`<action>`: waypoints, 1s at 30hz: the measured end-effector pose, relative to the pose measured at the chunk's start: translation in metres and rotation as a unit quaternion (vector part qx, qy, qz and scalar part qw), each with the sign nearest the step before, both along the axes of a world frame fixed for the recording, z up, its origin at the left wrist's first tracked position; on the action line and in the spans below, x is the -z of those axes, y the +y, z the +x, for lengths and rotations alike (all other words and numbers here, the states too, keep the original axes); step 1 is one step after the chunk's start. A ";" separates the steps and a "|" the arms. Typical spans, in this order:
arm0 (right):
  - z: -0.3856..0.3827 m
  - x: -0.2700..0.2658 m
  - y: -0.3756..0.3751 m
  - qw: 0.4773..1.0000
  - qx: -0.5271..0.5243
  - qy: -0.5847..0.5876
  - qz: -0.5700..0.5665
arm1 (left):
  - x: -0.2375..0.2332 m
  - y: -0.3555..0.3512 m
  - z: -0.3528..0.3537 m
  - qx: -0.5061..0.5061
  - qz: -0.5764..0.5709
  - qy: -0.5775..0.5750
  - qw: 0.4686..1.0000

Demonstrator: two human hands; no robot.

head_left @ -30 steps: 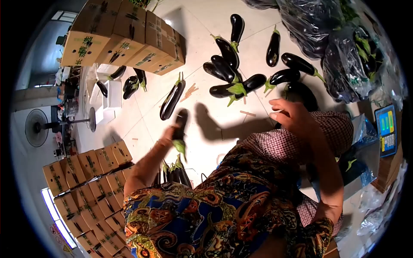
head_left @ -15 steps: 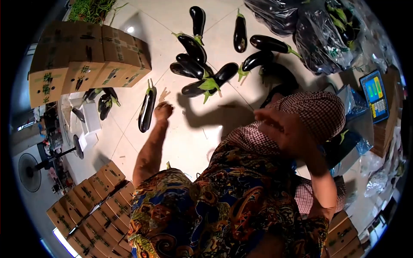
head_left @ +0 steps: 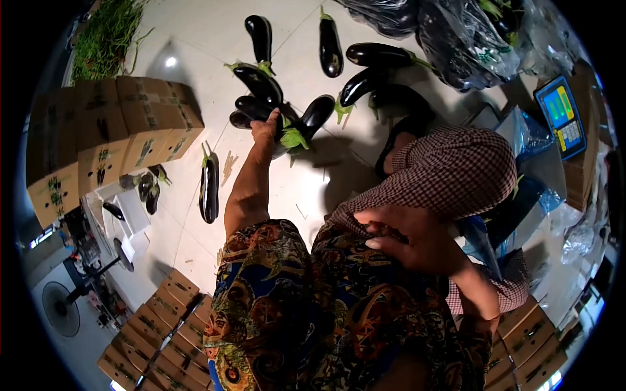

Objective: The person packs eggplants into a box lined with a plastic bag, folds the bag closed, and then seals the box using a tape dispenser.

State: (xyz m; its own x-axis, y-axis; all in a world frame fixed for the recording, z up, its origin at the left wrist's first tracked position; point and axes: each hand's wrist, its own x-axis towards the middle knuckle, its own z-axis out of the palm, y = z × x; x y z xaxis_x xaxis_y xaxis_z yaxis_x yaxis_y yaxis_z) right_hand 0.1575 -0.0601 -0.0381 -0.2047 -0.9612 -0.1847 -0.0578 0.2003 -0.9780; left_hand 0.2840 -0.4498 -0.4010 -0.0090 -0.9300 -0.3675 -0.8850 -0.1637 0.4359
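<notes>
The left hand (head_left: 264, 130) has moved from bare floor by the tape-like strips (head_left: 229, 165) to the cluster farther off, where it now touches a dark eggplant (head_left: 250, 106) lying on the floor (head_left: 287, 202). That puts the eggplant within grasp, I judge (whether the fingers clamp it, I cannot tell). The right hand (head_left: 417, 241) has come lower, over the patterned clothing (head_left: 378, 287), its thumb and fingers apart. A lone eggplant (head_left: 209, 189) lies left of the strips.
</notes>
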 end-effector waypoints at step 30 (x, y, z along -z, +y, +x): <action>-0.017 -0.002 0.057 0.996 0.052 -0.018 -0.065 | -0.264 0.137 -0.094 0.166 0.422 0.652 0.608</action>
